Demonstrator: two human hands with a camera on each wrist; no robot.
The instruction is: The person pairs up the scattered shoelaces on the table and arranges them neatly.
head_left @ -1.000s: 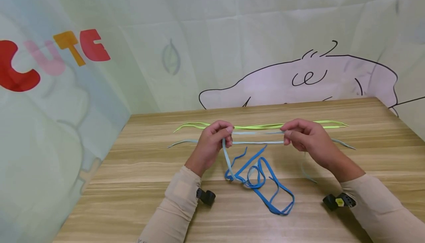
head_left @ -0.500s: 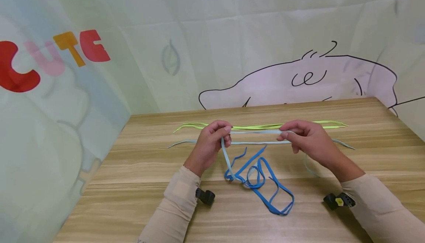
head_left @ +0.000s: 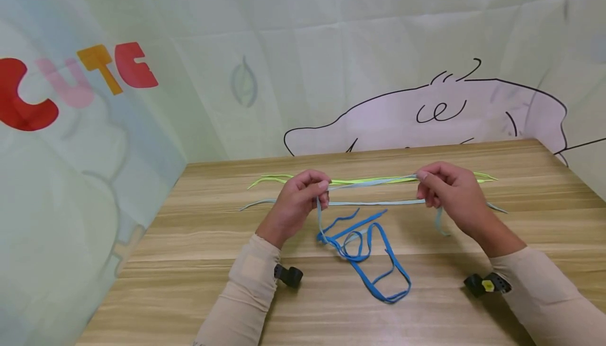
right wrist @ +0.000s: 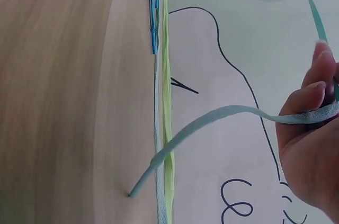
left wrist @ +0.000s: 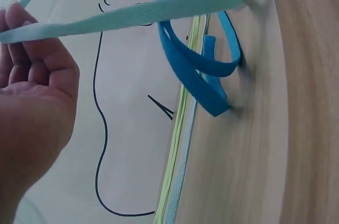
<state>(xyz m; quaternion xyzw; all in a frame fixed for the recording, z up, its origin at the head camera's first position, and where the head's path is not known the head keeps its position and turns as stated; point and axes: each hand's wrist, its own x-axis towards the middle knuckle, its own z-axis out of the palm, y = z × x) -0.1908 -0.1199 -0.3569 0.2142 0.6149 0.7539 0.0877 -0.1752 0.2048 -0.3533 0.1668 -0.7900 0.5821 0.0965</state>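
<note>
Between my two hands a light blue shoelace (head_left: pixel 371 183) is stretched above the table. My left hand (head_left: pixel 299 199) pinches it between thumb and fingers, and a length hangs from there down to a tangle of darker blue shoelaces (head_left: pixel 403 271). On the other side my right hand (head_left: pixel 452 191) grips the same lace, its short loose end (right wrist: pixel 212 115) dangling below the fingers. In the left wrist view, the lace (left wrist: pixel 132 16) runs from my left fingers across the blue loops (left wrist: pixel 193 68).
Another light blue shoelace (head_left: pixel 379 203) lies straight across the wooden table (head_left: pixel 189 262). Behind it are several yellow-green shoelaces (left wrist: pixel 175 144), laid side by side. A printed cloth backdrop (head_left: pixel 303 72) rises at the table's back edge.
My right hand has moved right and slightly up, lengthening the stretch of lace between the hands and shortening its dangling end. The blue tangle has slid a little left. My left hand has hardly moved.
</note>
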